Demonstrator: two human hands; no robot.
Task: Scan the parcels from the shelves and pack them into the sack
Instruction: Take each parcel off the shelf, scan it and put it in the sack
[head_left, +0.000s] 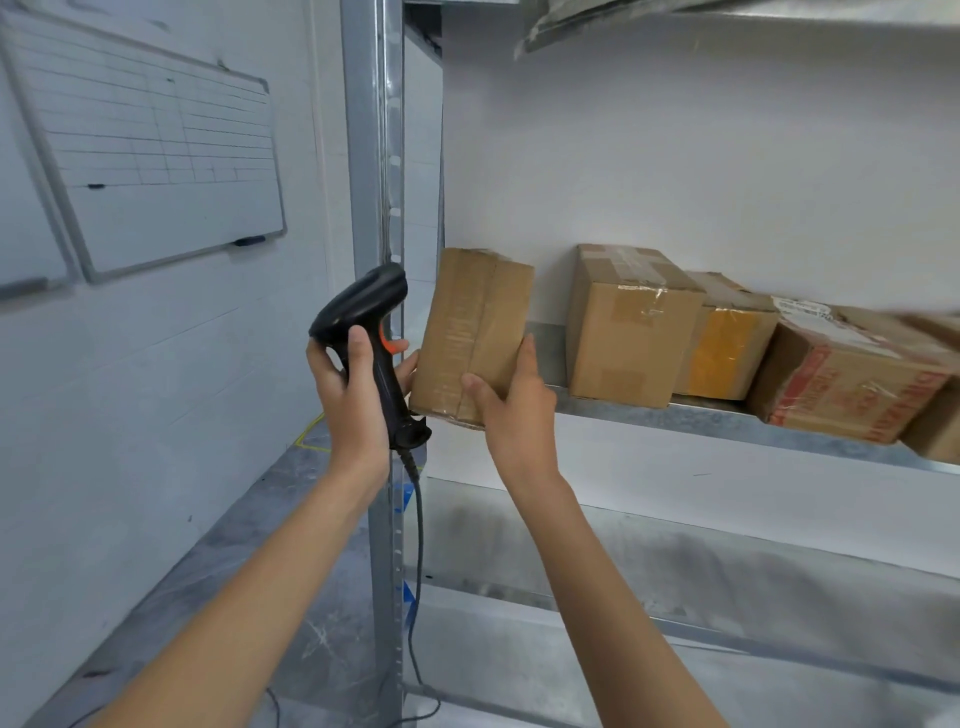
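Left hand (353, 389) wrapped around the grip of a black barcode scanner (371, 332), whose cable (415, 571) hangs below the wrist. Right hand (514, 415) holds a brown cardboard parcel (472, 332) by its lower right corner, thumb on the front face; the parcel is tilted, just right of the scanner, at the left end of the metal shelf (675, 410). Further parcels stand in a row on the shelf to the right of the right hand: a plain box (623, 332), a yellow-taped box (727, 348), a red-printed box (852, 389). A whiteboard (156, 156) hangs on the wall left of the left hand.
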